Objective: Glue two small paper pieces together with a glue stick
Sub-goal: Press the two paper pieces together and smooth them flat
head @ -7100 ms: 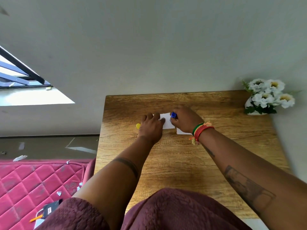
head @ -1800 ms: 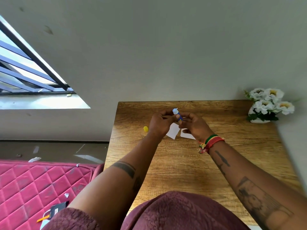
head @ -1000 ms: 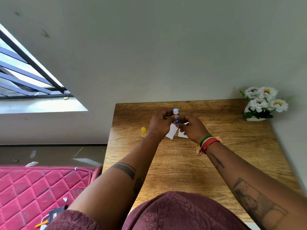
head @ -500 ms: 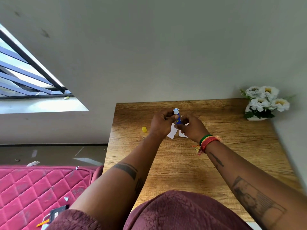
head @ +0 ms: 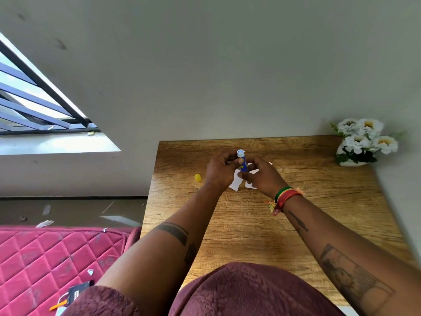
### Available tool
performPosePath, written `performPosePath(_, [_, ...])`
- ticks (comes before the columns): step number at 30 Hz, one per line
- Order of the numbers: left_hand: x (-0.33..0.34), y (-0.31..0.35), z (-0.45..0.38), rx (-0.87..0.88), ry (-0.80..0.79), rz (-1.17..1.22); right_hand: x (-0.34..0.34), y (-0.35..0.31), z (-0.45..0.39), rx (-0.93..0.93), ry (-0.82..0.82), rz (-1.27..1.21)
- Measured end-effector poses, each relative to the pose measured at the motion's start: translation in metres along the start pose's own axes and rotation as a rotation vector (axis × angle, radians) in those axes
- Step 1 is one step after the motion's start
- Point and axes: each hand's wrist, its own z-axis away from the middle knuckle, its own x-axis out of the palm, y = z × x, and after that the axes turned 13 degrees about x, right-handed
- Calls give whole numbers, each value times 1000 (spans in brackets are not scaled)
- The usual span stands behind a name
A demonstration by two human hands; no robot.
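Bed (head: 34,258): far left, pink quilted cover, with small white scraps and a dark tag lying on it.
Yellow cap (head: 197,177): lies on the desk (head: 319,213), just left of the left hand, not touching it.
Left hand (head: 221,171): raised over the desk; its fingers (head: 232,161) are curled in and close on the upper part of the glue stick.
Glue stick (head: 242,161): blue tube, upright with a slight tilt, uncapped white end uppermost, gripped between both hands above the papers.
Left paper piece (head: 235,184): white, on the desk under the hands, partly hidden by the left hand.
Right paper piece (head: 249,185): white, just beside the first; whether the two touch cannot be told.
Right hand (head: 264,179): fingers pressed around the lower end of the tube; coloured thread bracelets (head: 283,198) at the wrist.
Flower pot (head: 360,142): white blooms, at the far right back corner of the desk, well apart from the hands.
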Motion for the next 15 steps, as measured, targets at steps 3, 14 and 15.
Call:
performPosePath(3, [-1, -5, 2, 49, 4, -33, 2, 1, 1, -52, 8, 2])
performPosePath(14, [-27, -28, 6, -89, 167, -122, 27, 1, -12, -6, 69, 119])
performPosePath(15, [-35, -32, 6, -94, 212, -153, 30, 3, -14, 6, 91, 136])
